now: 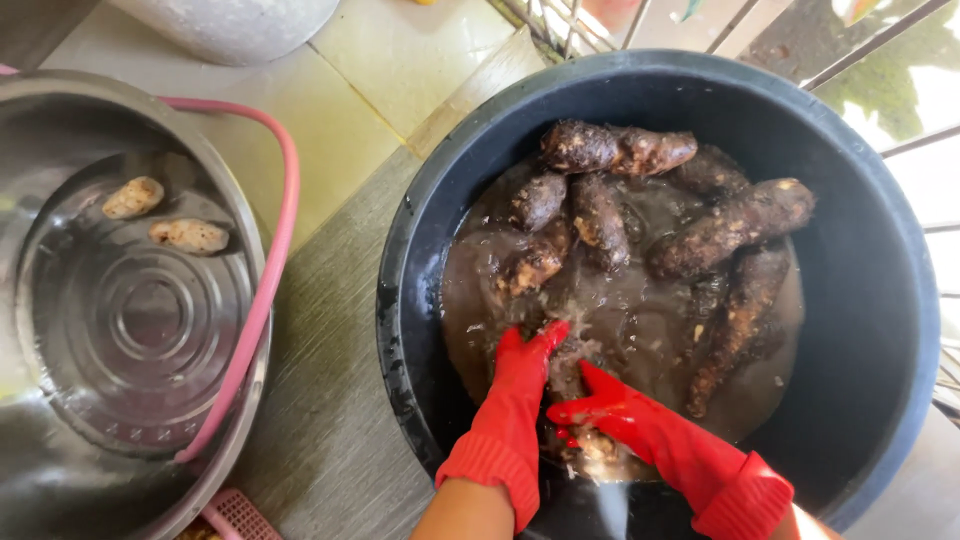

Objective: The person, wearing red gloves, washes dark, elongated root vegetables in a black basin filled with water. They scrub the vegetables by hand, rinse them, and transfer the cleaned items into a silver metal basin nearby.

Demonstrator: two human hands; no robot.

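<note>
We work in a large round black plastic basin that rests toward the right edge of the grey stone counter, filled with murky brown water so that soil loosened from the roots stays inside it. Our left hand, in a red rubber glove, dips its fingers into the water at the near side of the basin; whether its grip closes on anything we cannot tell, since the fingertips are submerged. Our right hand, also gloved in red, lies just beside it with its grip wrapped around a muddy brown root at the surface, presumably held low to rub it clean under water. More dark, soil-coated elongated roots are heaped along the far wall, half out of the water. Toward the left edge of the counter stands a round stainless-steel basin holding two pale peeled roots, kept apart from the dirty water, with a pink hose curving over its rim.
</note>
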